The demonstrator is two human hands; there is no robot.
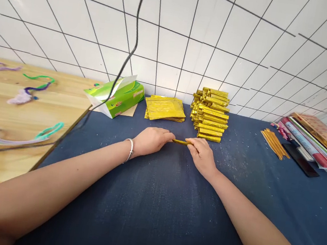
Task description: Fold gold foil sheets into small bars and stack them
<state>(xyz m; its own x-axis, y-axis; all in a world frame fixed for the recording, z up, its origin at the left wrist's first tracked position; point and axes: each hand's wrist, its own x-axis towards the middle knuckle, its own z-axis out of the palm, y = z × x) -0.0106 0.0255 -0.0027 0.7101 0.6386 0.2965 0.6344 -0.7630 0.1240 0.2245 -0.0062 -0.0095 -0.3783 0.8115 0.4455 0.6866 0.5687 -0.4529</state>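
While both hands meet at mid-table, the gold strip [181, 142] lies pinched between them: left hand [150, 140] has its fingers closed on the strip's left end, right hand [202, 155] has its fingers closed on the right end. Strip's long axis runs left-right, flat and low over the table [155, 202]. Both hands are equally on it; neither is nearer. Can't tell whether the strip touches the cloth or sits just above it.

Just beyond the hands, on the far side: a stack of folded gold pieces [210, 115], criss-crossed, slightly right of the strip. Left of that stack, a flat pile of gold sheets [165, 108]. Further left, a green tissue pack [115, 95] at the seam with the wooden table [13, 126].

Surface: dark blue cloth, speckled with light flecks. Wooden table on the left carries loose pipe cleaners [21, 137]. Far right: a small bundle of thin gold sticks [274, 143] and a heap of books [315, 144].

Room: white tiled wall [193, 41] behind, black cable [132, 41] hanging down across it. Bracelet [130, 150] on the left wrist.
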